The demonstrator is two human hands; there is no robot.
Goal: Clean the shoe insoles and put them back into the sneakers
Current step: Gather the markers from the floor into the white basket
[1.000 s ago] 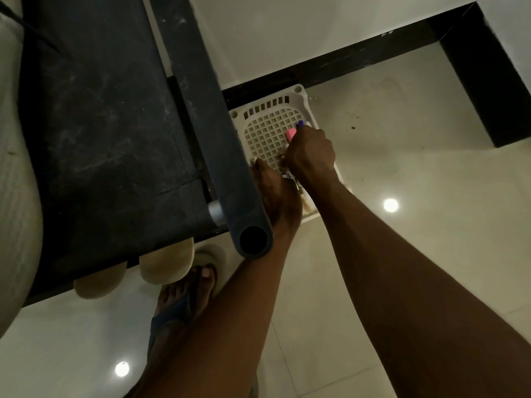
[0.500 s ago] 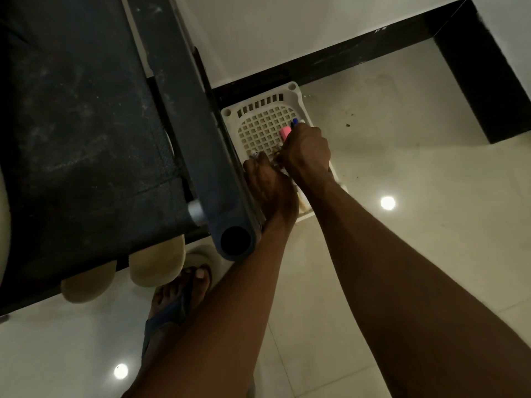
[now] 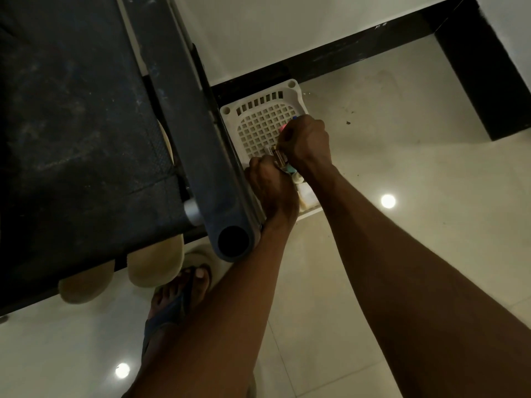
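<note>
Our left hand [image 3: 273, 185] has slid deeper into the white basket [image 3: 290, 94], meeting our right hand [image 3: 306, 142], which grips several brush handles [image 3: 280, 159]; we're likely picking a cleaner. Left's grip is unclear. Insoles [image 3: 155, 265] wait under the treadmill [image 3: 86, 124].

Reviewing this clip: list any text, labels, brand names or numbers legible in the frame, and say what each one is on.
No text can be read in this frame.
Small tube lying in the white basket, beside the right hand: a pale label with dark marks, too small and blurred to read.
Items gripped by the right hand, and those by the left hand: no legible print.
Dark frame, floor tiles, sandal: no markings visible.
</note>
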